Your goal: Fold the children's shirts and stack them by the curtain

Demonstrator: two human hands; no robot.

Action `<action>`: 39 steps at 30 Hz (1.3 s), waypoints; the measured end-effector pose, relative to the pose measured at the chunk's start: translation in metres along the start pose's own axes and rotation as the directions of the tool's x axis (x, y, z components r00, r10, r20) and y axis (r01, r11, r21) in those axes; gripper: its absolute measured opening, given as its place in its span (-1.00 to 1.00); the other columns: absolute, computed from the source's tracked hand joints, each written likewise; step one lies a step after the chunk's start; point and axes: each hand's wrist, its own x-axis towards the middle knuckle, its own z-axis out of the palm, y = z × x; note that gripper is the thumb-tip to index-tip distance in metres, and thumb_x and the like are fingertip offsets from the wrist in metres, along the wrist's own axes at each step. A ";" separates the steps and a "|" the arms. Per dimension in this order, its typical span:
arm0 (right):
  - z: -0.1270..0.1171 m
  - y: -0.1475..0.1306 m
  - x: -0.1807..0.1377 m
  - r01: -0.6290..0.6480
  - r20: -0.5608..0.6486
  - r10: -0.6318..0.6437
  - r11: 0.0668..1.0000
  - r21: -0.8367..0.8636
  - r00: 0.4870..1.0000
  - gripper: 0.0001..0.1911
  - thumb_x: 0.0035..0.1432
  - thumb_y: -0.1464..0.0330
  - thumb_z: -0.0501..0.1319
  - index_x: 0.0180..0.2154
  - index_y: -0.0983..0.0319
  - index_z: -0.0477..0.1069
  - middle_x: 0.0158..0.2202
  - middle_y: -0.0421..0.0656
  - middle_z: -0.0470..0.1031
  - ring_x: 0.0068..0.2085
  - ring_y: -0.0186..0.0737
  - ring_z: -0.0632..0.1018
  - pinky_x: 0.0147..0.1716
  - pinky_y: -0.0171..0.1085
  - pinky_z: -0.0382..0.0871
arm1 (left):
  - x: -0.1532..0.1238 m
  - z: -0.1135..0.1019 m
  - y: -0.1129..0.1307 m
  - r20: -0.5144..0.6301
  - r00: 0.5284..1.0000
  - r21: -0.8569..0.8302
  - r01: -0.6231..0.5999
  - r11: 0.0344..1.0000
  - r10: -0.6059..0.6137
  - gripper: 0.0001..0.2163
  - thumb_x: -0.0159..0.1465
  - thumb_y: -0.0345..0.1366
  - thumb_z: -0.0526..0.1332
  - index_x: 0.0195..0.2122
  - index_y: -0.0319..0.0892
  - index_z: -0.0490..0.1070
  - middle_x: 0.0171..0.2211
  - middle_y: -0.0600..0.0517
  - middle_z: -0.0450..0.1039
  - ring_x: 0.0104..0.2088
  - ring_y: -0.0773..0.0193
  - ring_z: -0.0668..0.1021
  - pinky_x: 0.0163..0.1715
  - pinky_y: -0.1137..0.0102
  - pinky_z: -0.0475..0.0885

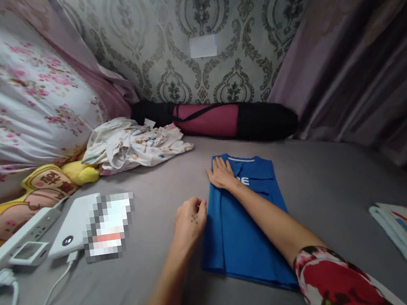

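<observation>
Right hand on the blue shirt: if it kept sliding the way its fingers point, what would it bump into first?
Probably the black and pink rolled bag by the wall, after the right hand leaves the blue shirt; depth is unclear.

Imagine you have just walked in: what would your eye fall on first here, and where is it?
The bright blue shirt, folded on the grey bed at centre, stands out first; the right hand lies flat on its far end and the left hand pinches its left edge. Behind lies a maroon rolled bag along the wall.
</observation>
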 end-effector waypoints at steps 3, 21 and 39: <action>0.008 0.003 0.002 -0.011 0.006 0.011 1.000 0.005 1.000 -0.27 0.35 0.11 -0.18 0.34 0.51 -0.09 0.40 0.10 -0.15 0.38 -0.01 -0.08 0.31 -0.07 -0.28 | 0.000 -0.001 0.000 0.007 1.000 0.022 -0.002 1.000 0.002 -0.72 0.32 -0.22 0.06 -0.30 -0.19 0.55 -0.35 -0.06 0.56 -0.33 0.24 0.52 -0.36 0.41 0.25; 0.009 -0.036 -0.078 0.153 0.015 -0.153 0.988 0.029 0.988 -0.27 0.36 0.11 -0.18 0.32 0.53 -0.04 0.39 0.13 -0.12 0.39 -0.01 -0.13 0.32 -0.05 -0.30 | 0.016 0.002 -0.022 -0.084 0.996 -0.008 0.037 0.999 -0.038 -0.70 0.30 -0.18 0.07 -0.26 -0.23 0.55 -0.32 -0.12 0.56 -0.31 0.19 0.54 -0.32 0.38 0.32; 0.001 -0.046 -0.155 0.365 0.100 -0.373 0.927 0.088 0.923 -0.24 0.36 0.04 -0.29 0.34 0.45 -0.05 0.39 0.06 -0.13 0.40 -0.07 -0.13 0.34 -0.03 -0.32 | 0.023 0.004 -0.032 -0.133 0.990 0.002 0.053 0.999 -0.052 -0.70 0.30 -0.18 0.06 -0.24 -0.23 0.54 -0.30 -0.12 0.56 -0.30 0.21 0.53 -0.32 0.40 0.33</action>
